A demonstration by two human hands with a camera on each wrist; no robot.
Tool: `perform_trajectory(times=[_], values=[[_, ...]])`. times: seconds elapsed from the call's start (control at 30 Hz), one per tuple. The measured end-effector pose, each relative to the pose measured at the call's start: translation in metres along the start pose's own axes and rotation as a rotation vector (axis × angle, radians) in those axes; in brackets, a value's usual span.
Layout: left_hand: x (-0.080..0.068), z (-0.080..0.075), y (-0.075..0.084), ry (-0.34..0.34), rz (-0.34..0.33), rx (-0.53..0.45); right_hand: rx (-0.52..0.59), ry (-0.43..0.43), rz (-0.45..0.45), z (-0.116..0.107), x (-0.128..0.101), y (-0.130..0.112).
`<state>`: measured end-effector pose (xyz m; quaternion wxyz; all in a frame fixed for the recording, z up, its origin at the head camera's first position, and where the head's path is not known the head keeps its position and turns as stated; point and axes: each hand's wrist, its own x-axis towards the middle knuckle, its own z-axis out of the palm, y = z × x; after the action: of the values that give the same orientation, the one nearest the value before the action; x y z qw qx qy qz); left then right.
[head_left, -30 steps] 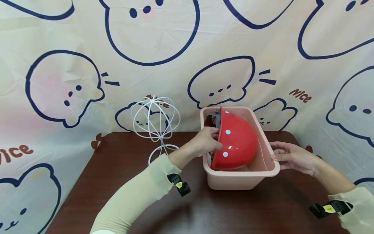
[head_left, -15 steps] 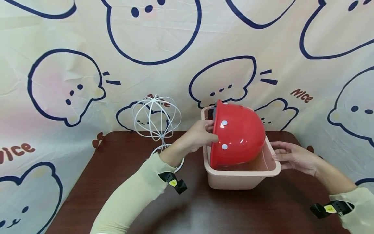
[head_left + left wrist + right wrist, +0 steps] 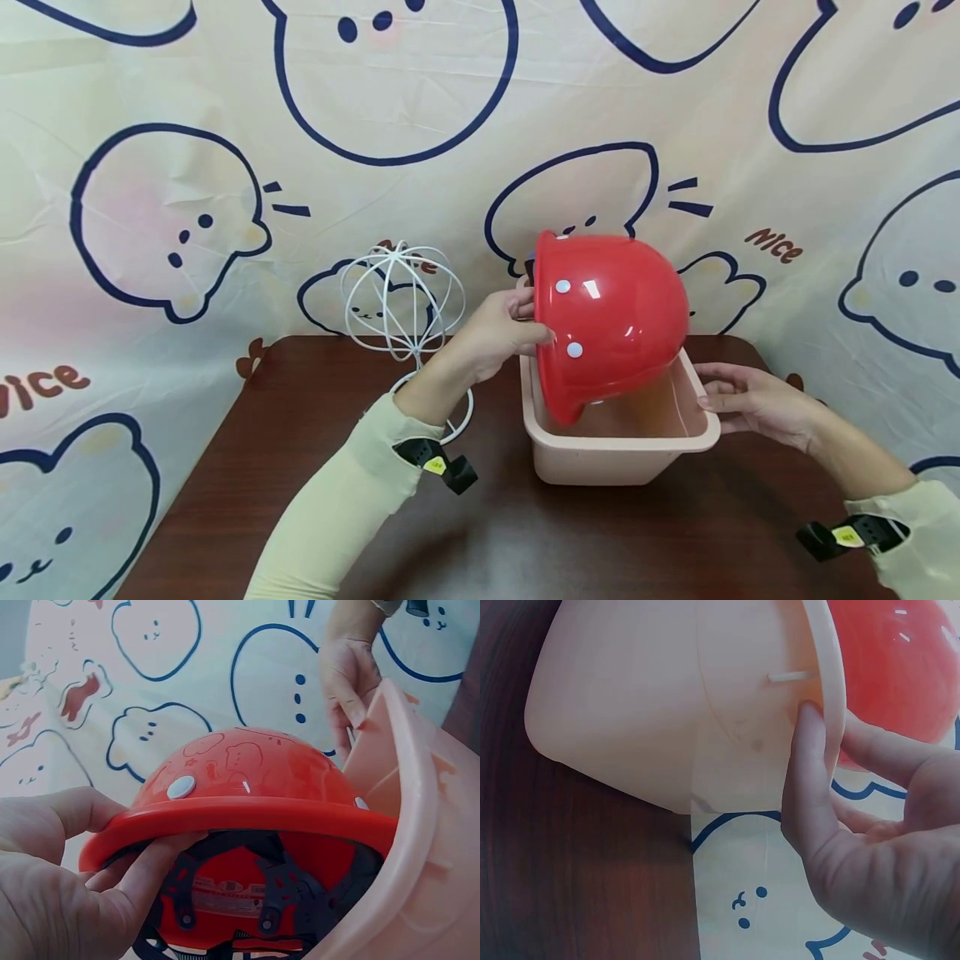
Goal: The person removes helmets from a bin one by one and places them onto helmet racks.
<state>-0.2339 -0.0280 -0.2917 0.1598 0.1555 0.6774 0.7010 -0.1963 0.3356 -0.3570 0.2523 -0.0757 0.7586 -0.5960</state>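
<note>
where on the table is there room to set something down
Bare table: in front of the bin, between the sleeves, and left of the wire stand. Crowded: between stand and bin, crossed by the left arm; the bin's mouth, under the helmet; its right rim, gripped by the right hand.

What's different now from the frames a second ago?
The left hand has raised the red helmet by its brim, so more of it shows above the pink bin; the brim shifted slightly left. Nothing was newly grasped or let go.

Unchanged: the right hand holding the bin's rim, the bin itself and the white wire stand.
</note>
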Motion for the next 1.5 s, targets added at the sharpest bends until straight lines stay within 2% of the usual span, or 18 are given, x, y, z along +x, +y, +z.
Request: perform_trajectory(times=[0.17, 0.37, 0.57, 0.73, 0.83, 0.93, 1.03, 1.3, 1.4, 1.5], values=[[0.0, -0.003, 0.0, 0.022, 0.015, -0.07, -0.043, 0.019, 0.0, 0.002, -0.002, -0.003], [-0.001, -0.004, 0.001, 0.031, 0.054, -0.161, -0.167, 0.16, 0.008, 0.006, -0.007, -0.012], [-0.002, -0.003, 0.004, 0.054, 0.107, -0.228, -0.235, 0.279, -0.049, 0.014, -0.012, -0.022], [0.003, -0.001, 0.003, 0.083, 0.157, -0.3, -0.225, 0.323, -0.08, 0.027, -0.015, -0.033], [0.006, -0.001, 0.001, 0.087, 0.199, -0.354, -0.18, 0.317, -0.109, 0.037, -0.016, -0.039], [0.008, 0.0, -0.001, 0.083, 0.24, -0.408, -0.114, 0.293, -0.131, 0.048, -0.016, -0.045], [0.011, 0.0, -0.003, 0.082, 0.278, -0.468, 0.013, 0.258, -0.141, 0.057, -0.013, -0.051], [0.016, 0.004, -0.006, 0.082, 0.351, -0.624, 0.542, 0.158, -0.196, 0.074, 0.0, -0.062], [0.016, 0.005, -0.008, 0.083, 0.364, -0.656, 0.648, 0.123, -0.23, 0.08, 0.007, -0.062], [0.016, 0.006, -0.01, 0.088, 0.371, -0.674, 0.707, 0.091, -0.25, 0.085, 0.015, -0.06]])
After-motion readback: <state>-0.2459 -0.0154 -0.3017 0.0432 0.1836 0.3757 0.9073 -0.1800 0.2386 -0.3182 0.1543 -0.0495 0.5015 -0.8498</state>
